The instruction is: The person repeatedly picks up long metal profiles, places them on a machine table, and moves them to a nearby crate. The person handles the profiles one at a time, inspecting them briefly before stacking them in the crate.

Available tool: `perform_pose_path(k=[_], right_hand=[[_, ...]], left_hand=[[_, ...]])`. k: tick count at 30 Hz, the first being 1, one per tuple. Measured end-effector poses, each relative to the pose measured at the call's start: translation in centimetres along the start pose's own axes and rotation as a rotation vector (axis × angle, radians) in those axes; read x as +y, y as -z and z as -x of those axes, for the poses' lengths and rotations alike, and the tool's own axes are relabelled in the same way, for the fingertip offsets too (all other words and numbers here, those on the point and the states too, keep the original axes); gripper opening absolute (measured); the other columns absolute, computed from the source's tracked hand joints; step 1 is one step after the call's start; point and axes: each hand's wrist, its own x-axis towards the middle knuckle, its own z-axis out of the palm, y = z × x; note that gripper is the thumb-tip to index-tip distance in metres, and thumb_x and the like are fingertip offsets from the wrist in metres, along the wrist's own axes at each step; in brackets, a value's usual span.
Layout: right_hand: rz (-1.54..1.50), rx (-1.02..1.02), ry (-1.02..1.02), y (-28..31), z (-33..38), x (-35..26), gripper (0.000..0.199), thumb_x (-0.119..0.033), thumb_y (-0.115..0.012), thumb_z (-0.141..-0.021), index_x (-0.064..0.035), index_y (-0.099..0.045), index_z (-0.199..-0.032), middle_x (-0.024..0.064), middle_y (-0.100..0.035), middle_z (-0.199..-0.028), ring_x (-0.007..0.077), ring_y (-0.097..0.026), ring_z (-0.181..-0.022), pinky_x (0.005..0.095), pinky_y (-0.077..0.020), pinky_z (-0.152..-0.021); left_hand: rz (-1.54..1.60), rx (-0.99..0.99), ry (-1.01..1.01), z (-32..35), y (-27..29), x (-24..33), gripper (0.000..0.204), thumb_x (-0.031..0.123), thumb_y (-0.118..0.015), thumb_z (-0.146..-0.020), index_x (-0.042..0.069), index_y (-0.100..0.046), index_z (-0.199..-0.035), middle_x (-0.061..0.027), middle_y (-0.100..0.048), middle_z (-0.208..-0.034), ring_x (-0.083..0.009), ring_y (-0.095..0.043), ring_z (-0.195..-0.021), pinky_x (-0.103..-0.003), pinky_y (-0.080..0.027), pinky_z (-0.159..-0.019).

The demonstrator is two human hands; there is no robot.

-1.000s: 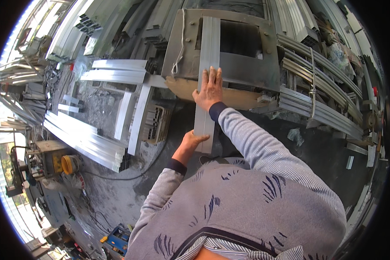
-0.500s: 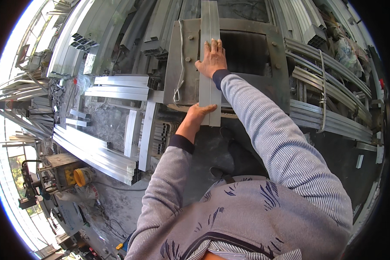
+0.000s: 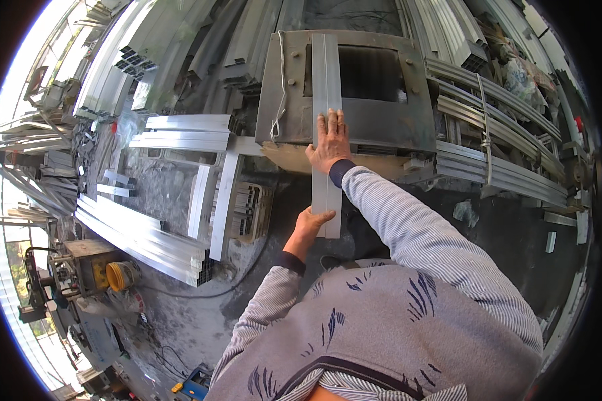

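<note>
A long, flat silver metal bar [image 3: 326, 80] with a line running down its length lies across the dark metal machine top [image 3: 374, 123] and juts out over its near edge toward me. My left hand [image 3: 307, 229] is closed on the bar's near end, thumb on top and the other fingers hidden at its side or below. Farther up, my right hand [image 3: 330, 146] rests flat on the bar's upper face, its fingers stretched out away from me. A rectangular opening [image 3: 374, 73] in the machine top shows dark beside the bar's far part.
Stacked metal tubes [image 3: 170, 127] and long profiles [image 3: 140, 234] lie on the left. At the right, bundled metal strips [image 3: 502, 170] reach close to the machine. A yellow bucket [image 3: 119, 275] stands at the lower left. A cable [image 3: 227, 292] crosses the floor.
The metal bar has slid toward me, its far end now over the machine top. My left hand has come nearer with it, and my right hand has also moved toward me.
</note>
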Motion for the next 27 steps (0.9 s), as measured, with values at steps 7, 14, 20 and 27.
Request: perform_pose_path(k=[7, 14, 20, 27], right_hand=[[-0.023, 0.018, 0.013, 0.3, 5.9, -1.1, 0.087, -0.034, -0.072, -0.084, 0.0012, -0.041, -0.157, 0.0277, -0.029, -0.166, 0.0482, -0.020, -0.158, 0.0553, -0.0237, -0.128], [-0.041, -0.013, 0.003, 0.2, 9.4, -2.4, 0.088, -0.034, -0.072, -0.083, 0.0024, -0.041, -0.157, 0.0284, -0.027, -0.167, 0.0489, -0.017, -0.159, 0.0564, -0.0191, -0.130], [-0.102, -0.063, 0.011, 0.5, 12.2, -2.5, 0.089, -0.036, -0.071, -0.085, 0.0035, -0.040, -0.158, 0.0289, -0.025, -0.168, 0.0485, -0.015, -0.159, 0.0547, -0.0178, -0.131], [-0.121, -0.060, 0.045, 0.7, 10.6, -1.3, 0.088, -0.035, -0.072, -0.084, 0.0037, -0.042, -0.157, 0.0300, -0.026, -0.166, 0.0491, -0.016, -0.159, 0.0565, -0.0224, -0.128]], left_hand=[[-0.104, 0.004, 0.015, 4.6, 0.6, -3.3, 0.049, 0.024, -0.088, -0.088, -0.001, -0.070, -0.125, -0.0099, -0.075, -0.113, -0.0200, -0.071, -0.097, -0.036, -0.058, -0.085], [-0.084, 0.029, 0.016, 6.8, 1.7, -6.6, 0.050, 0.027, -0.091, -0.086, -0.001, -0.071, -0.123, -0.0098, -0.076, -0.111, -0.0208, -0.072, -0.095, -0.037, -0.058, -0.086], [0.005, 0.028, 0.033, 9.0, 1.8, -9.1, 0.048, 0.021, -0.091, -0.086, -0.002, -0.071, -0.122, -0.0100, -0.076, -0.110, -0.0202, -0.072, -0.095, -0.035, -0.059, -0.085], [0.009, 0.083, 0.038, 7.9, 0.5, -8.2, 0.045, 0.016, -0.090, -0.086, -0.003, -0.071, -0.122, -0.0095, -0.076, -0.111, -0.0187, -0.072, -0.095, -0.033, -0.059, -0.085]])
